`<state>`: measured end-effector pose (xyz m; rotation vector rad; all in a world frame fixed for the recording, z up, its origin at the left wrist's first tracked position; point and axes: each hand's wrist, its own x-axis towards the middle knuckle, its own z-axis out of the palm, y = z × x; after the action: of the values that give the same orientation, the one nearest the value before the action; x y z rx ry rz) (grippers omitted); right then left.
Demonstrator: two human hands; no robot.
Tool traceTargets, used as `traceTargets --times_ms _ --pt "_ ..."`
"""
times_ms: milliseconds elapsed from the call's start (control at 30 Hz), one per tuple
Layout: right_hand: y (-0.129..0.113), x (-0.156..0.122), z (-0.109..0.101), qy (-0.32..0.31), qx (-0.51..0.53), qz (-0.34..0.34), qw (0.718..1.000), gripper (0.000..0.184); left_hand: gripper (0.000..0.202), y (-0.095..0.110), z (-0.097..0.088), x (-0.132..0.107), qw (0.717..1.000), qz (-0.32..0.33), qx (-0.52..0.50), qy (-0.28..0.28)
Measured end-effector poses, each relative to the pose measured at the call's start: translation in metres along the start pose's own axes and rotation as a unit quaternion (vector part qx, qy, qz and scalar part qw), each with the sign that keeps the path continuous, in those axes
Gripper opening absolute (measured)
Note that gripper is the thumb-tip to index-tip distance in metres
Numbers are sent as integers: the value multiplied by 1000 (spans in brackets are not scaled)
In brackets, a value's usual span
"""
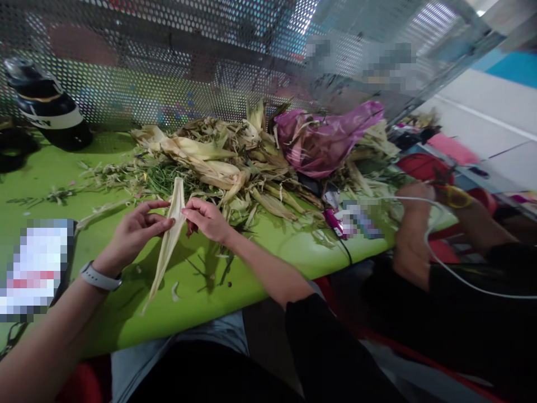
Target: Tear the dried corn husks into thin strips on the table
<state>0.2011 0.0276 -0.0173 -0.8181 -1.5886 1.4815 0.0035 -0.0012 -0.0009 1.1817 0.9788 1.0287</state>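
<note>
The green table [251,263] is running from the left side toward the right, and its near edge is passing just in front of the person's lap. At the back, a perforated metal wall [176,61] is closing the table, so there is no room to move behind the pile. The pile of corn husks [235,157] is filling the middle and back of the table, and a pink plastic bag [323,140] is lying on its right part. The free room is the bare green area between the pile and the near edge, where the hands are working.

The left hand [134,232] is pinching the upper part of a long pale corn husk [170,240] between thumb and fingers. The right hand [207,219] is pinching the same husk from the other side, near its top. The husk is hanging over the bare table, in front of the pile. Its long axis is going almost up and down in the picture, the narrow tip pointing away toward the pile, the lower end pointing toward the near edge and a little to the left.

On the left wrist, a white watch [99,278] is sitting. A black and white bottle [46,106] is lying at the far left corner. At the right, another person's hand [415,196] is resting near the table edge, well apart from the husk.
</note>
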Motion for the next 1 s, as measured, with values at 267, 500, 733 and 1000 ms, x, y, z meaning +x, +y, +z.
traceTargets --times_ms 267,500,733,1000 --pt "-6 -1 0 4 -28 11 1000 23 25 -4 1 -3 999 35 17 18" --pt "-4 -2 3 -9 -41 20 999 28 16 -11 1 -4 996 43 73 16" --pt "1 -3 2 -28 -78 5 997 22 38 -13 3 1 998 17 52 -2" --pt "-2 -3 1 -32 -12 7 999 23 26 -9 5 -2 1000 11 -5 9"
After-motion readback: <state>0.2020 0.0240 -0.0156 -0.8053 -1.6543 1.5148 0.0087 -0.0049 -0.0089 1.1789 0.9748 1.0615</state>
